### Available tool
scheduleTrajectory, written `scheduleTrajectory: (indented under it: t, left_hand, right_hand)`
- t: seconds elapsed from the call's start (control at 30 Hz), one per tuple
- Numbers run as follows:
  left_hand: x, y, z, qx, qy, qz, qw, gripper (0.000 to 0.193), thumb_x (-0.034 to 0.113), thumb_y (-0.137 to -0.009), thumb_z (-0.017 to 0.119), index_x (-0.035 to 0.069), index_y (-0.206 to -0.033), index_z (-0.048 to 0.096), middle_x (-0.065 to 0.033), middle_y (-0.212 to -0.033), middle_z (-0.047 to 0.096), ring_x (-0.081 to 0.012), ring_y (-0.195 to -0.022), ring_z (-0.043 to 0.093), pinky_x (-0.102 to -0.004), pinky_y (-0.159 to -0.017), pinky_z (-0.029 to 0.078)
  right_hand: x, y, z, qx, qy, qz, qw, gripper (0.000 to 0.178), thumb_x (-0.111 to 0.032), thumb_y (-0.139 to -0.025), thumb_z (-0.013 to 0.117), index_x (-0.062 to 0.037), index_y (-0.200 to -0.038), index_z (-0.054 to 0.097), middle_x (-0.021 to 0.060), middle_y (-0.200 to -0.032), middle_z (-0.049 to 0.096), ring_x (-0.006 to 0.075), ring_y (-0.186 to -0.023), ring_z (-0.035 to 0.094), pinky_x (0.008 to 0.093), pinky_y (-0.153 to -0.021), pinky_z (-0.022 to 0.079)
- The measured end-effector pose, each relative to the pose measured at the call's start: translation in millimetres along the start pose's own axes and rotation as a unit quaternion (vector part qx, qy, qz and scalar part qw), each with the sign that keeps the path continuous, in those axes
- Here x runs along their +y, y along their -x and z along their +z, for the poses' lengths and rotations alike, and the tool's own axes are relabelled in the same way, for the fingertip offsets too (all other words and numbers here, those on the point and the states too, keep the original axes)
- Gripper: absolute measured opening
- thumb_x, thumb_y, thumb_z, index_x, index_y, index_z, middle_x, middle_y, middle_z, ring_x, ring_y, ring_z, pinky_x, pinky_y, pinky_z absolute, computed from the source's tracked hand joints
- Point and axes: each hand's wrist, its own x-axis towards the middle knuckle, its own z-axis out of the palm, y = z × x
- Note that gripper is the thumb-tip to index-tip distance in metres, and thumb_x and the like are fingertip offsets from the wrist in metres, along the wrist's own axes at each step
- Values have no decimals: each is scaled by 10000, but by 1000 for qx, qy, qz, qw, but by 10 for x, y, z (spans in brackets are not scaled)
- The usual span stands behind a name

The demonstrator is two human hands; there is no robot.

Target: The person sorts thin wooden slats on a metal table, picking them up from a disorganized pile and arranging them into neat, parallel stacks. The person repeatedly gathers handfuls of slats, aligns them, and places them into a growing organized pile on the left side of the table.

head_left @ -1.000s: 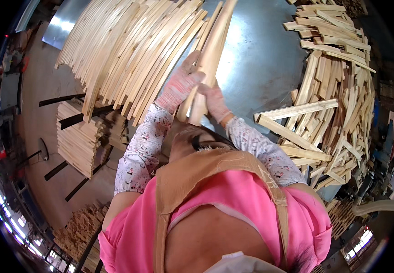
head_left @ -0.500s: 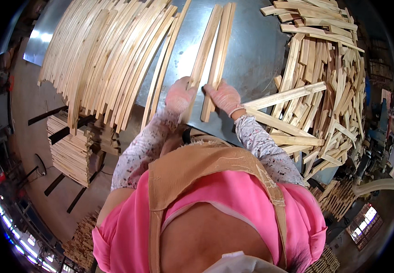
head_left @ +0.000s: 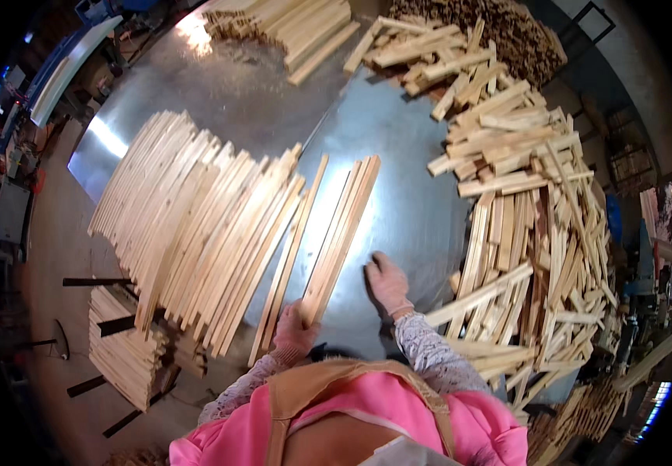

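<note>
Slats (head_left: 341, 233) now laid flat on tabletop (head_left: 398, 147); left hand (head_left: 295, 330) clamped on their near end, right hand (head_left: 387, 281) released, open flat.

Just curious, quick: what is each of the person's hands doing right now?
Left hand: closed on the near end of a small bundle of long pale wooden slats.
Right hand: open, empty, resting on the shiny metal table.
</note>
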Motion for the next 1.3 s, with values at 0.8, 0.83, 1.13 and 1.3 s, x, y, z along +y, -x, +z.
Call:
scheduleTrajectory:
  t: [0.8, 0.83, 1.13, 1.3]
  left_hand:
    - [2024, -8653, -1934, 253, -435, -48, 863, 465, 232, -1040, 623, 197, -1500, 564, -146, -1520, 606, -338, -1289, 698, -557, -954, 607]
    - [1895, -8725, -2054, 266, -451, -41, 851, 458, 238, -1045, 614, 195, -1499, 567, -136, -1541, 592, -328, -1284, 699, -554, -939, 611]
    - [1155, -8032, -2210, 208, -629, 138, 736, 365, 315, -1027, 595, 82, -1276, 728, -172, -1306, 734, -373, -1277, 655, -496, -1065, 538]
    - [1542, -6698, -1312, 24, -290, 369, 883, 620, 255, -1026, 668, -7, -1566, 514, -217, -1583, 543, -344, -1474, 523, -433, -1213, 429]
  right_hand:
    - [1372, -1114, -278, 283, 158, 130, 937, 325, -169, -945, 715, -39, -1244, 722, 203, -1088, 766, 440, -967, 724, 514, -871, 573]
    - [1322, -1094, -290, 277, 165, 128, 938, 325, -168, -946, 714, -40, -1245, 723, 205, -1088, 766, 440, -967, 724, 513, -870, 573]
    - [881, -1205, -466, 193, 112, 206, 953, 325, -227, -998, 704, -24, -1247, 747, 196, -1169, 774, 382, -1087, 737, 448, -949, 580]
    - [968, -978, -396, 189, 108, 165, 962, 382, -345, -979, 662, -144, -1303, 695, 128, -1116, 745, 399, -1060, 694, 511, -931, 555]
